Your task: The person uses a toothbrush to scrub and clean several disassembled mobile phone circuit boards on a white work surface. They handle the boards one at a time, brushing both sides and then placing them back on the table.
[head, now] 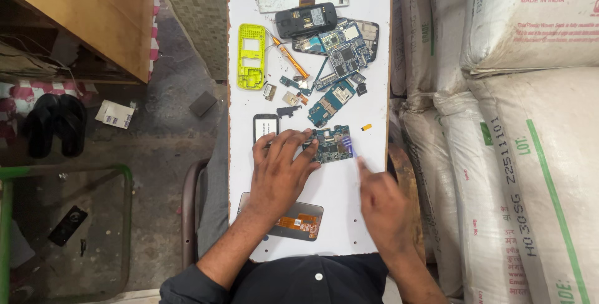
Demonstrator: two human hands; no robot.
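left hand [279,170] spread flat, fingertips pinning circuit board [329,144] | right hand [382,201] blurred, grip unclear, just near-right of board | on white table [340,217]

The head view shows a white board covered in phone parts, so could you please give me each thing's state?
Circuit board: bare, flat, left hand fingers on it.
Right hand: raised, blurred, beside the board's right edge.
Yellow frame: empty, flat.
Black phone: back open.
Small phone: lying flat.

matt white table top [368,217]; glossy green circuit board [329,144]; neon yellow plastic phone frame [251,56]; coarse woven sacks [530,154].
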